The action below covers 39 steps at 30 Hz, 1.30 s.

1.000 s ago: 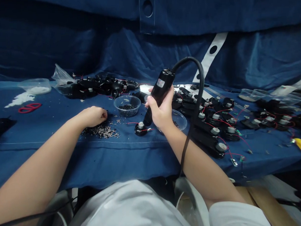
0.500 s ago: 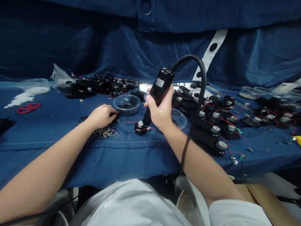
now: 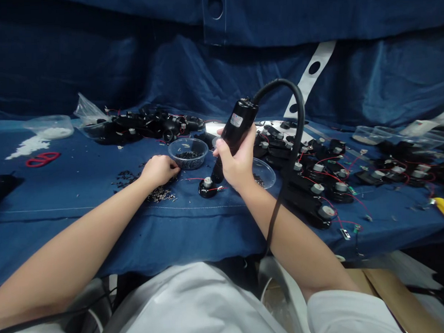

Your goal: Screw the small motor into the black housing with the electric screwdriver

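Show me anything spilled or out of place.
Small dark and silvery parts lie loose on the blue cloth by the left hand, outside the clear bowl; white granules also lie spilled at far left.

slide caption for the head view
Right hand grips a black corded electric screwdriver beside a black wired motor unit; left hand rests among loose tiny metal screws
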{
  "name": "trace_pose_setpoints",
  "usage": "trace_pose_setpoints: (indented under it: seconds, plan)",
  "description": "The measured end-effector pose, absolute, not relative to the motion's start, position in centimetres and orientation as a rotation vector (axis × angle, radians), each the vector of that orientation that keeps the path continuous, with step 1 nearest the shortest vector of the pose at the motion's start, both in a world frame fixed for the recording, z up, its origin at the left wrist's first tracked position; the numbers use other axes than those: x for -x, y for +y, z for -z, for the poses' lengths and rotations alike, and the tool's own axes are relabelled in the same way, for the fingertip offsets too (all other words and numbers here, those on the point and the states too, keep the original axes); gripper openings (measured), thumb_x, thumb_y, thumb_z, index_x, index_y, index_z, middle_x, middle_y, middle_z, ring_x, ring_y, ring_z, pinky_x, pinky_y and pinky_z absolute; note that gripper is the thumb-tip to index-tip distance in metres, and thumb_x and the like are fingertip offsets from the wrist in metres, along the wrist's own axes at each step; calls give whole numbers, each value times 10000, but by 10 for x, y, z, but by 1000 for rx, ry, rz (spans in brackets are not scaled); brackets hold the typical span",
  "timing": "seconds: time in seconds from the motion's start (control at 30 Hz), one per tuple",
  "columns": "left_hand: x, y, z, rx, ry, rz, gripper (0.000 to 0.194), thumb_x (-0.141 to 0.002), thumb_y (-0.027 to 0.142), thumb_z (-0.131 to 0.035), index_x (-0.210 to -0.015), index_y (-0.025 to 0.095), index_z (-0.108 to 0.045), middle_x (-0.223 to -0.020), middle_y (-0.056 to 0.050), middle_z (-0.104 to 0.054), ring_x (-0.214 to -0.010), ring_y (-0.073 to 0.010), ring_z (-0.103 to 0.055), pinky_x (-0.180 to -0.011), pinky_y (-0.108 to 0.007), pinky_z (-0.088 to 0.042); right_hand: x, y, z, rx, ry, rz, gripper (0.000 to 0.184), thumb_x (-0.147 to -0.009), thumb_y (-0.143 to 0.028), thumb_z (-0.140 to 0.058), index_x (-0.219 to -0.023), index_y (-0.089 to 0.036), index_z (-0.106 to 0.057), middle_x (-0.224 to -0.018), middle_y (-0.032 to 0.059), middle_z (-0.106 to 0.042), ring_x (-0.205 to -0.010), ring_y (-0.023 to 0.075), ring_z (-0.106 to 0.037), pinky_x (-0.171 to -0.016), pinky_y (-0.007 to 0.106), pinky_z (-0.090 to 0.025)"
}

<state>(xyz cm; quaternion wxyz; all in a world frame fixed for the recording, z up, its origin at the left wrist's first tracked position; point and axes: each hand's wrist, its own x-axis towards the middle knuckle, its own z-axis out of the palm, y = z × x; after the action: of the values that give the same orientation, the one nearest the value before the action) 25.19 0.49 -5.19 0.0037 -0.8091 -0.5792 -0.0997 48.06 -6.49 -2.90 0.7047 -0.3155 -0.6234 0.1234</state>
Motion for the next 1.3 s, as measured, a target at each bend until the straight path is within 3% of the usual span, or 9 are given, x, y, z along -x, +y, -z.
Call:
trace_pose_setpoints:
  seconds: [0.07, 0.17, 0.3, 0.43, 0.63, 0.77, 1.3]
  plan:
    - [-252, 4, 51, 2546, -1782, 332, 235, -897, 337, -665, -977, 239, -862, -1019, -103, -826, -1009, -318, -753, -869, -381, -574, -478, -68, 26, 661, -1297, -322, 600, -933, -494, -704, -1408, -335, -374, -1163, 26, -703, -871, 175, -737, -803, 410, -657]
    - [-246, 0, 45, 2561, -1709, 379, 214, -889, 328, -651, -933, 223, -831, -1078, -103, -812, -1066, -316, -736, -907, -375, -565, -474, -74, 18, 615, -1171, -385, 476, -919, -474, -728, -1271, -324, -445, -1059, -28, -698, -587, 87, -630, -580, 304, -586]
    - [-234, -10, 30, 2588, -1695, 665, 232, -912, 333, -601, -984, 216, -788, -1006, -79, -809, -952, -273, -749, -898, -364, -567, -474, -84, 3, 577, -956, -365, 341, -935, -442, -702, -1104, -312, -437, -915, -85, -668, -469, 57, -571, -479, 253, -495]
    - [-239, -31, 17, 2684, -1640, 1280, 207, -883, 404, -667, -929, 224, -757, -888, -43, -798, -813, -218, -723, -850, -345, -586, -479, -88, -11, 488, -765, -366, 289, -918, -417, -628, -1083, -316, -413, -882, -93, -657, -452, 65, -565, -445, 246, -452]
    - [-280, -68, 26, 3013, -1384, 1805, 216, -802, 393, -801, -888, 197, -770, -914, -70, -810, -855, -233, -759, -846, -363, -629, -485, -91, -22, 449, -542, -556, 317, -865, -464, -607, -1076, -294, -443, -850, -76, -610, -471, 65, -533, -445, 242, -430]
    - [-294, -78, 38, 3153, -1376, 1898, 236, -778, 348, -829, -937, 181, -778, -903, -89, -822, -864, -251, -789, -859, -381, -649, -486, -90, -23, 424, -449, -675, 372, -821, -512, -646, -1039, -271, -466, -856, -60, -604, -498, 56, -528, -468, 232, -433]
    - [-297, -79, 42, 3086, -1634, 1994, 424, -667, 502, -945, -900, 177, -805, -896, -116, -834, -844, -279, -796, -802, -384, -650, -490, -86, -24, 403, -437, -608, 365, -826, -477, -650, -1067, -291, -449, -826, -75, -621, -470, 65, -533, -440, 229, -433]
